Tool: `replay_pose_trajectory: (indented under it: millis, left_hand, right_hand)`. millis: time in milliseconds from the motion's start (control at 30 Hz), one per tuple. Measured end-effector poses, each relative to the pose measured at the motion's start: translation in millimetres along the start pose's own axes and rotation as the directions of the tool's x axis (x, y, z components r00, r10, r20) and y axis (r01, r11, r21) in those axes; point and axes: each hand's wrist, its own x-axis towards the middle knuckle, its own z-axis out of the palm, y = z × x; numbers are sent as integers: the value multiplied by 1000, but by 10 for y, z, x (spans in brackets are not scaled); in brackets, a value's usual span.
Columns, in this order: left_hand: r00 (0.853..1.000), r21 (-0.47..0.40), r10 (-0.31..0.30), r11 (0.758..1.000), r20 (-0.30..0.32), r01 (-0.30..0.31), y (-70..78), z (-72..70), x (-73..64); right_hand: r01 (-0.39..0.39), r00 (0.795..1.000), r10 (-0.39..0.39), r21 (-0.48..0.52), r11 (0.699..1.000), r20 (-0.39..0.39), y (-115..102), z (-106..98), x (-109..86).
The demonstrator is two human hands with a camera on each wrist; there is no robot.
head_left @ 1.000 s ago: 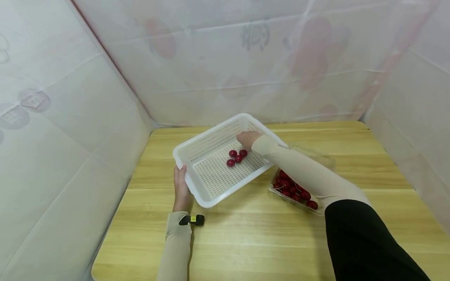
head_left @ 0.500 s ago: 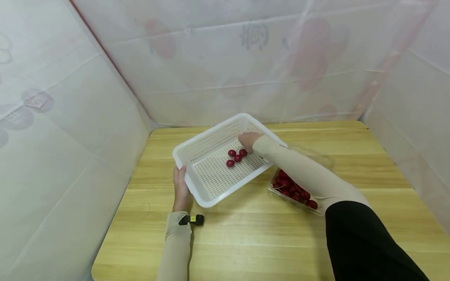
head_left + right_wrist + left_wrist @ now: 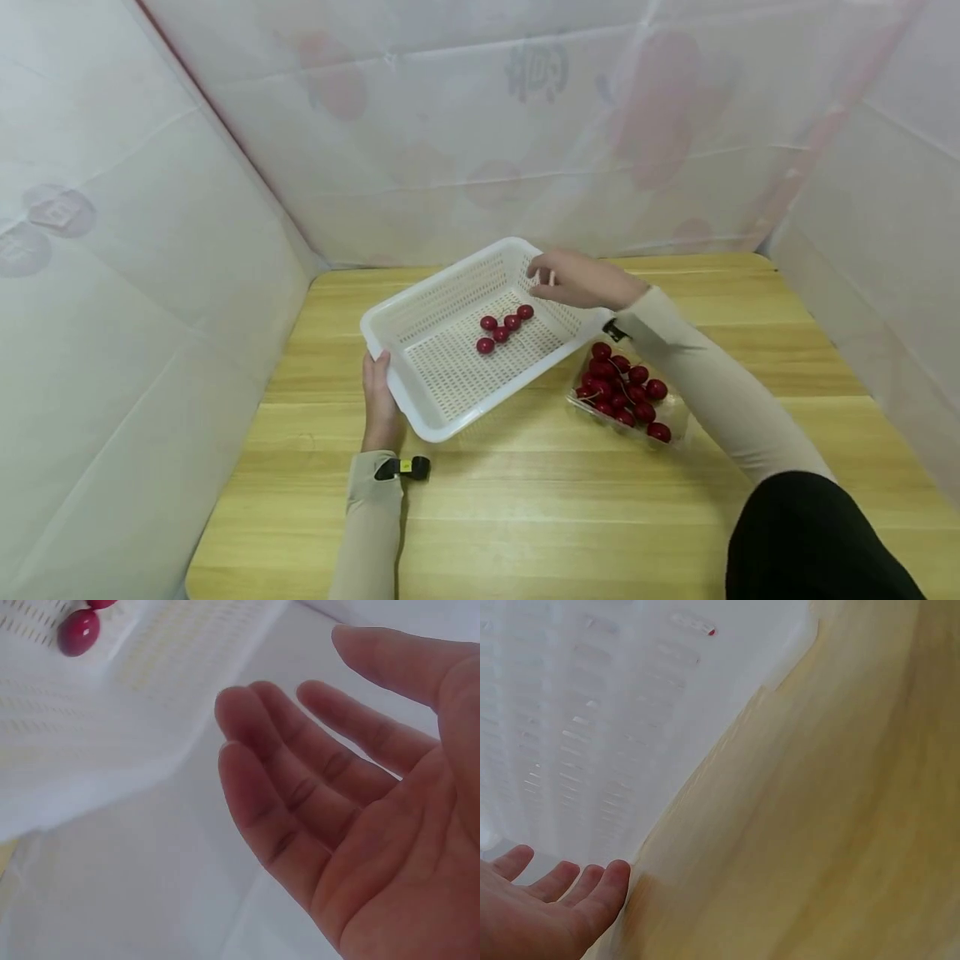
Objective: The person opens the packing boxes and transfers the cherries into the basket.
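A white plastic basket (image 3: 442, 375) with slotted walls and floor stands slanted across the middle of the table. Several red cherries (image 3: 501, 334) lie together on its floor. My left hand (image 3: 381, 400) holds the basket's left end, thumb at the rim; in the left wrist view, its fingers (image 3: 600, 904) lie against the basket's outer side. Over the basket's far right corner hovers my right hand (image 3: 581, 279), fingers loosely bent and apart, nothing in the palm in the right wrist view. More cherries (image 3: 622, 383) fill a clear plastic box (image 3: 678, 417) right of the basket, below my right forearm.
The wooden table (image 3: 495, 525) ends at a white printed sheet (image 3: 450, 150) behind, and similar sheets hang on both sides. A black wrist strap (image 3: 405, 468) sits on the left sleeve.
My right hand has risen out of the basket and moved right, leaving another cherry in view beside the others. The left hand keeps its place at the basket.
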Motion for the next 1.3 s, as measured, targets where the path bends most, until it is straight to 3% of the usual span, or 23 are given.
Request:
replay_pose_trajectory:
  millis: [167, 367, 600, 767, 933, 1167, 1300]
  left_hand:
    - [1000, 11, 12, 1000, -2, -12, 24, 16, -11]
    - [999, 35, 39, 999, -4, -39, 17, 9, -29]
    - [1000, 85, 25, 996, 4, -26, 18, -34, -37]
    - [1000, 45, 24, 999, 16, -25, 2, -46, -14]
    - [1000, 38, 21, 999, 16, -21, -5, -48, -7]
    - [1000, 34, 24, 999, 15, -24, -8, -52, -12]
    - [999, 39, 29, 999, 22, -30, -9, -48, -13]
  right_hand:
    - [-53, 993, 60, 72, 996, -97, 169, 13, -627]
    - [-137, 984, 144, 66, 988, -110, 490, 248, -1298]
    - [-199, 970, 203, 39, 979, -132, 716, 632, -1825]
    - [-165, 974, 166, 19, 986, -156, 708, 799, -2010]
    - [-105, 977, 102, -8, 994, -186, 715, 940, -2020]
    - [-175, 972, 173, -2, 984, -156, 707, 1052, -1975]
    - [-180, 972, 174, -18, 984, -159, 690, 1079, -1953]
